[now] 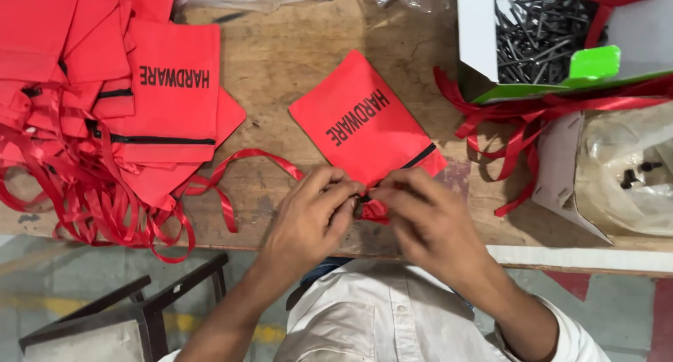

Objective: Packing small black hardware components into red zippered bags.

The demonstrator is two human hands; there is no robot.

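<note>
- Nearest the camera is the person's off-white buttoned shirt (392,320), at the bottom edge, with both forearms reaching up from it to the counter (280,60).
- The left hand (308,218) sits at the near edge of the counter, its fingers (345,194) curled together and pinching the gathered mouth of a red drawstring pouch (361,120).
- The right hand (427,218) meets it from the other side, fingers (392,194) closed on the same bunched red fabric, so the two hands touch at the pouch's near end.
- The pouch lies flat and tilted on the worn wooden counter, just beyond the hands, near the middle; it bears black lettering and a black band by its opening.
- A red ribbon (242,162) runs from the pouch's mouth leftward in a loop across the wood.
- On the left lies a heap of matching red pouches (140,74), overlapping, their ribbons tangled and hanging over the counter's edge.
- At the upper right stands an open white and green cardboard box (480,32) full of grey metal nails (533,32).
- Below it, more red ribbons (519,127) trail beside a box lined with clear plastic (631,173) holding small dark screws.
- A dark stool (140,313) stands on the floor at the lower left.
</note>
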